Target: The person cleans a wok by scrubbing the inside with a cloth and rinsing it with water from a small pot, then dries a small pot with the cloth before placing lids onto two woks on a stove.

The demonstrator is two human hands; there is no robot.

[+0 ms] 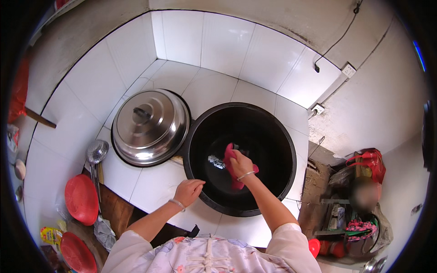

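A large, deep black wok (201,136) is set into a white-tiled stove top (160,182). My right hand (243,164) reaches down inside it, shut on a pink cloth (229,155). Folds of the cloth hang on both sides of my fingers, near the wok's bottom. A bright reflection beside the cloth makes the bottom look wet. My left hand (189,191) is at the wok's near-left rim, fingers together and bent, fingertips over the edge. Whether it grips the rim is hard to tell. Each wrist wears a bangle.
Left of the wok, a domed metal lid (150,126) covers a second cooking spot. A perforated skimmer (97,152) and red plastic basins (81,199) lie farther left. Tiled walls (225,41) enclose the back. A cord with a plug (317,69) hangs at the right, near wall sockets (348,70).
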